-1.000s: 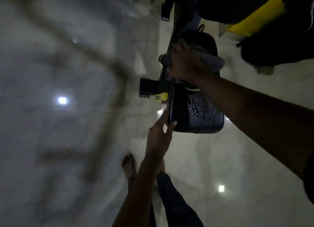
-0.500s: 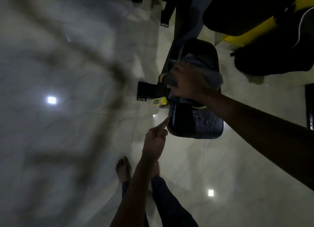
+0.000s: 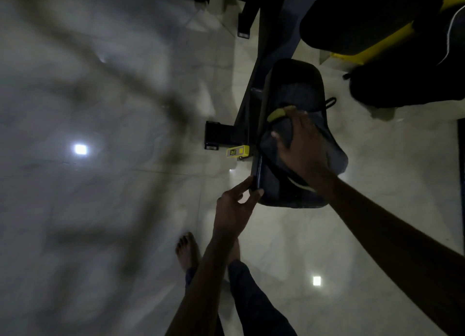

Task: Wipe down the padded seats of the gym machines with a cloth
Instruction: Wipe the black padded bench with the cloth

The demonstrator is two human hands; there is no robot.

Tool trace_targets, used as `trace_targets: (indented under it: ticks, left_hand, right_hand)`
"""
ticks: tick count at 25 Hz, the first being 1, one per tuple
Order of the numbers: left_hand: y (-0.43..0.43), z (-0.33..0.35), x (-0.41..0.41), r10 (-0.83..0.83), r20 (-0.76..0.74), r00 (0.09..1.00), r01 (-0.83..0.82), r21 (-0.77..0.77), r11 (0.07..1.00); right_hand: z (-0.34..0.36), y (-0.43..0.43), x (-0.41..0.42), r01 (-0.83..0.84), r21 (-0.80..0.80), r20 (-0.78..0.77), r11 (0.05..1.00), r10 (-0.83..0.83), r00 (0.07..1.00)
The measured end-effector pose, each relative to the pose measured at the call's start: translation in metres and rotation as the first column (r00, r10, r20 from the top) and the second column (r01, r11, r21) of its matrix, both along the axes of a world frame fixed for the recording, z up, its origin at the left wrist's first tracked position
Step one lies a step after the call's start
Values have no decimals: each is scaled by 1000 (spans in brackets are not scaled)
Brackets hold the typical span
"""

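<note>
Floor [image 3: 105, 209]: glossy pale tile all round the seat pad; it looks slick under the person's bare feet.
Machine frame [image 3: 253, 101]: dark beam running along the left side of the seat pad. It is fixed, so the pad should not shift under pressure.
Seat pad [image 3: 294, 81]: black and cushioned, bolted to the frame. Likely firm with a little give and a smooth, wipeable skin; nothing to lift, only to steady by an edge. Its long axis runs away from the person, the rounded far end toward the machine.
Cloth [image 3: 336, 154]: grey, limp and light, spread over the middle and near part of the seat pad and spilling past its right edge. It will bunch if dragged by one corner, so a flat palm on top drives it best.
Right hand [image 3: 304, 147]: on the middle of the seat pad, fingers spread and pressed flat onto the cloth, gripping nothing.
Left hand [image 3: 234, 212]: at the near-left corner of the seat pad, forefinger and thumb pinching its edge.
Yellow knob [image 3: 276, 114]: just beyond the right fingertips, at the left edge of the seat pad.
</note>
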State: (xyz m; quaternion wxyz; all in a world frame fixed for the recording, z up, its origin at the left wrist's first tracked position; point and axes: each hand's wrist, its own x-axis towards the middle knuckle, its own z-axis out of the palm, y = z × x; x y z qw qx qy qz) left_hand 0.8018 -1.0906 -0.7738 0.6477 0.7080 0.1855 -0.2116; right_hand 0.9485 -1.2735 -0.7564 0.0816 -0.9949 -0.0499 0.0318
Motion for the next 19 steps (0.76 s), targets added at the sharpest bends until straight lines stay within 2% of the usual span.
trace_targets:
  ticks: [3,6,10,12,13,14,17,18,19]
  left_hand:
    - [-1,-3,-3,-15,32,999,14,25,1000]
    - [-4,-3,-4,16,50,999,-18,38,999]
    - [-8,-4,-2,-60,115,992,52,77,996]
    - [-9,-9,-4,-88,120,989,76,98,992]
    - [-9,-11,-4,-93,134,987,80,101,992]
    - [-8,-12,-4,-95,140,986,81,102,991]
    - [-6,-4,-3,-37,86,996,33,46,998]
    - [-7,-1,-5,-10,72,997,9,22,1000]
    - [-9,0,-9,14,61,998,-13,-5,1000]
  right_hand:
    - [1,10,48,126,11,20,992,-126,992]
    - [6,15,18,159,10,45,987,-159,986]
    - [12,5,-54,7,-2,-34,1000,-7,999]
    - [15,-9,-40,-143,-1,-48,990,143,989]
    - [14,-16,-24,-167,-18,-37,986,166,985]
    - [12,-22,-3,-131,-30,-14,991,130,991]
    - [8,-22,40,154,-61,21,986,-153,988]
    - [8,-15,37,179,-88,26,980,-177,984]
    - [7,-7,29,135,-104,19,985,-134,991]
